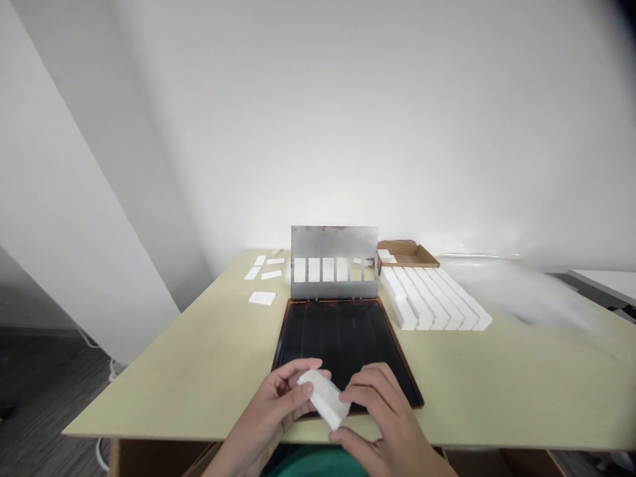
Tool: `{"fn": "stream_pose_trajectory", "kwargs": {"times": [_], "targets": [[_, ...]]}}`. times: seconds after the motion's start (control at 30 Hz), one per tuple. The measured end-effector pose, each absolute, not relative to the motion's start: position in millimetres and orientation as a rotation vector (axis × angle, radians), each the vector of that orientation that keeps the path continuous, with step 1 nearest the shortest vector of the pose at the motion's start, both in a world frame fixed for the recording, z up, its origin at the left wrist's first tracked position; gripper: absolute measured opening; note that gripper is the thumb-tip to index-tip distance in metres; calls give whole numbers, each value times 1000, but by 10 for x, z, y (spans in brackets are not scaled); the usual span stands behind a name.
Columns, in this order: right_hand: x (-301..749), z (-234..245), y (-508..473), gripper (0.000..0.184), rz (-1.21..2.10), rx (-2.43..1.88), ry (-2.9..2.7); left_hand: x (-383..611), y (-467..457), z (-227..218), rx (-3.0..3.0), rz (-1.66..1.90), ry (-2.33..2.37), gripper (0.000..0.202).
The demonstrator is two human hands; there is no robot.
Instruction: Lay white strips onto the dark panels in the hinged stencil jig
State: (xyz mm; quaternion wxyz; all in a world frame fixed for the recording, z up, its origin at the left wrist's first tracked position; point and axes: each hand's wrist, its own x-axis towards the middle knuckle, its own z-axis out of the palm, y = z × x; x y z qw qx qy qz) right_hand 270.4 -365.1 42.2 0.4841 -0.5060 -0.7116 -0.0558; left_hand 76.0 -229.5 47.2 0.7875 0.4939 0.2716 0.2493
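A small white rectangular block (325, 397) is held tilted above the near edge of a black board. I cannot tell whether it is one solid piece or a stack of cards. My left hand (278, 407) grips its left end, thumb on top. At its right end, the fingers and thumb of my right hand (385, 411) close around the edge. Beneath both hands lies the flat black board (338, 338) with an orange-brown rim. From its far side a grey metal plate (334, 238) stands upright on hinges, with a row of rectangular cut-outs.
Left of the board lie a white stack (262, 298) and several flat white cards (271, 274). Long rows of white pieces (437, 298) fill the right side, before an open cardboard box (415, 255). Clear plastic film (536, 298) spreads farther right. A wall (338, 132) backs the table.
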Motion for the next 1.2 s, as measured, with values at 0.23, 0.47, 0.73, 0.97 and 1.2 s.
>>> {"fn": "stream_pose_trajectory", "kwargs": {"times": [0.23,0.47,0.73,0.97,1.2], "targets": [[2786,496,-3663,20,-516,-1117,-1703,822,-2399,397,1158,549,536,87],[3883,482,-3793,19,-957,-1551,-1500,653,-1988,391,1784,1015,763,85],[4567,182,-3465,12,-914,-1961,-1694,412,-1437,199,1957,1069,1150,85],[4722,100,-3336,18,-823,-2199,-1721,510,-1563,163,2003,1056,1055,75],[4802,-26,-3320,17,-784,-2212,-1631,845,-1819,634,2368,958,728,40]]}}
